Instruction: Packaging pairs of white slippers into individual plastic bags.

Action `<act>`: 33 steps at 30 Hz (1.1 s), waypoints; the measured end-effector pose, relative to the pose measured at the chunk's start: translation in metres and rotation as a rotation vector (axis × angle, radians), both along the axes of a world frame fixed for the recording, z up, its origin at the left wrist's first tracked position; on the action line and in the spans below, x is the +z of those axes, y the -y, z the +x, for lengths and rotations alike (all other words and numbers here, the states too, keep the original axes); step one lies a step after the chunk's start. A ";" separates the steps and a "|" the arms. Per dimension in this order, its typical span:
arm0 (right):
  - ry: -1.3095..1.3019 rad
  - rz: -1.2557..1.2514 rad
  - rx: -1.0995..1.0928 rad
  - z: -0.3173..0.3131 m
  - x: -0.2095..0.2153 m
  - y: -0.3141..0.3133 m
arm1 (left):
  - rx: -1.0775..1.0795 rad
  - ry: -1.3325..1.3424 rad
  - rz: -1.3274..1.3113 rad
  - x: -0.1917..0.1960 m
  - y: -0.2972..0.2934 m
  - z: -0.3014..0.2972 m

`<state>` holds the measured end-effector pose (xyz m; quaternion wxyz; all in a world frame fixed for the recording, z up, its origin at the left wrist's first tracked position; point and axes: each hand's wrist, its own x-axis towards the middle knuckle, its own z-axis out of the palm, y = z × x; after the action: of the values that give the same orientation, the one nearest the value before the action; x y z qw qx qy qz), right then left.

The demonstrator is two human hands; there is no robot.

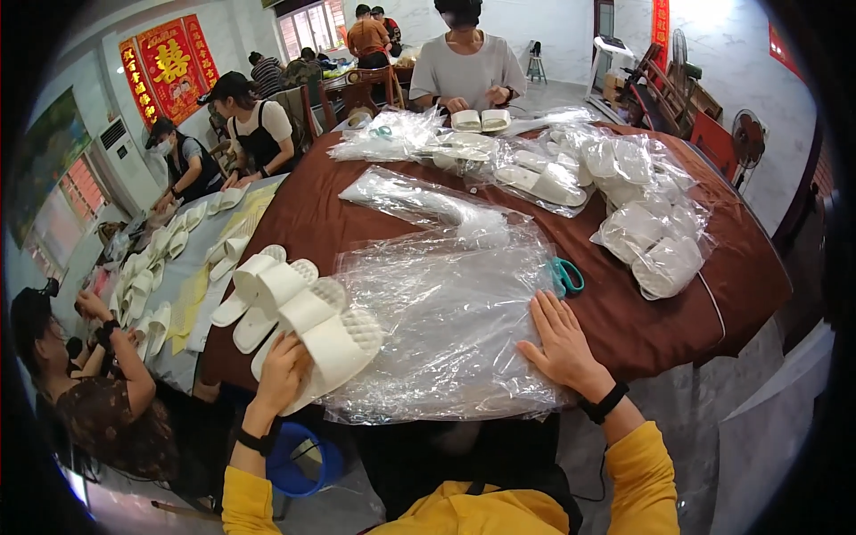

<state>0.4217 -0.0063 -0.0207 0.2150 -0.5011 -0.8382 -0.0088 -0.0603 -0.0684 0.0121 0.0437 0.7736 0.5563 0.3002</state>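
My left hand is closed on the near side of a white slipper at the table's front left edge. More white slippers stand in a row just behind it, their straps facing up. A stack of clear plastic bags lies flat in front of me. On its right edge rests my right hand, palm down with the fingers stretched out, holding nothing. Teal-handled scissors lie just beyond those fingertips, their blades hidden under the plastic.
Bagged slippers are heaped at the right and back of the brown-covered table. Across it stands a person with slippers in front. Several people work at a grey table on the left. Below my left forearm is a blue bucket.
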 end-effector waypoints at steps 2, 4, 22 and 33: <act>-0.001 0.010 -0.019 0.006 -0.002 0.002 | 0.111 0.118 -0.007 -0.007 0.004 -0.009; 0.014 0.015 0.009 0.009 -0.003 0.001 | 0.209 0.237 0.032 0.002 0.018 -0.013; 0.069 -0.060 0.041 0.010 -0.002 -0.003 | -0.014 0.442 0.037 0.085 0.001 0.246; 0.075 -0.051 0.019 0.009 0.003 0.001 | 0.242 -0.088 0.009 -0.007 -0.046 0.217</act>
<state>0.4304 -0.0069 -0.0180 0.1708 -0.4978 -0.8503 -0.0043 0.1571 -0.0219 0.0049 -0.0208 0.7135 0.6455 0.2715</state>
